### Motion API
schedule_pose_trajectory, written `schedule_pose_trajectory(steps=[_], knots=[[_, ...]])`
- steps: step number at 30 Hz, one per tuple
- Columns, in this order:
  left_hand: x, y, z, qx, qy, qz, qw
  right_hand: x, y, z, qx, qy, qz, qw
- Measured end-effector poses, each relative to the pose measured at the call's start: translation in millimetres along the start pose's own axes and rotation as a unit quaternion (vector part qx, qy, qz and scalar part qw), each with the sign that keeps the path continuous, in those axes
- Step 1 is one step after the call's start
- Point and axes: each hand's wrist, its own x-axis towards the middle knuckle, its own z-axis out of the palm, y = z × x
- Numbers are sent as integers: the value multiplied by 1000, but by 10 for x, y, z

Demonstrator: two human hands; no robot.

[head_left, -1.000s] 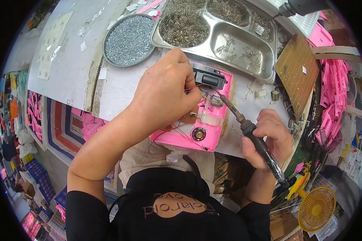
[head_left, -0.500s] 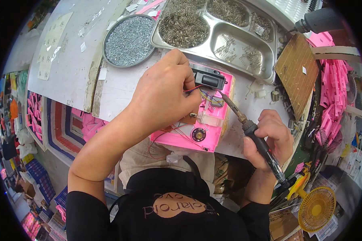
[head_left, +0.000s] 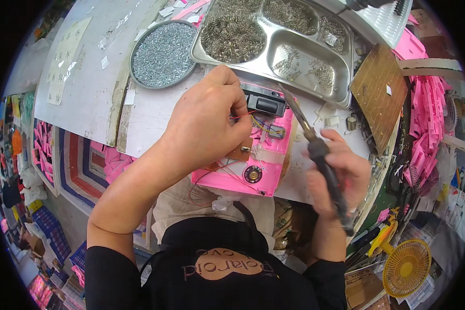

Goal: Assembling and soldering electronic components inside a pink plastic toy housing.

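A pink plastic casing [head_left: 227,182] lies before me on the table, with thin wires, a brown circuit board [head_left: 241,150] and a round speaker [head_left: 252,174] inside. At its far end is a black plastic part [head_left: 268,105]. My left hand [head_left: 204,116] is closed in a pinch over the casing's left side, on a thin red wire [head_left: 246,114]; its fingertips are partly hidden. My right hand [head_left: 349,168], somewhat blurred, grips the black handle of a soldering iron [head_left: 320,151]. The iron's tip points up and left, beyond the black part.
A steel compartment tray [head_left: 307,56] of small metal springs stands behind the casing. Left of it is a round grey dish [head_left: 134,71] full of small silvery screws. A brown board [head_left: 380,98] and pink parts [head_left: 429,113] lie right, with a yellow fan [head_left: 405,268] lower down.
The soldering iron has swung away from the black part, its tip now farther up. My left hand stays nearly where it was. The dark tool at the top right has shifted up and left.
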Motion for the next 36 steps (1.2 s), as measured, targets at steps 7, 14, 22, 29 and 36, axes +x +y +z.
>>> schedule_pose_trajectory(steps=[7, 14, 22, 29, 36], knots=[[5, -26, -9, -8, 0, 17, 1000, -35, 122, 623, -128, 32, -64, 989], [-7, -34, -4, -13, 2, 20, 1000, -129, 118, 690, -147, 34, -49, 987], [-9, -21, -17, -20, -1, 4, 1000, 15, -6, 238, -26, 89, -28, 995], [-1, -30, -18, -10, -9, 22, 1000, 14, 10, 33, -19, 2, -8, 1000], [0, -19, -8, -14, -4, 16, 1000, 99, -9, 96, -57, -31, -8, 998]])
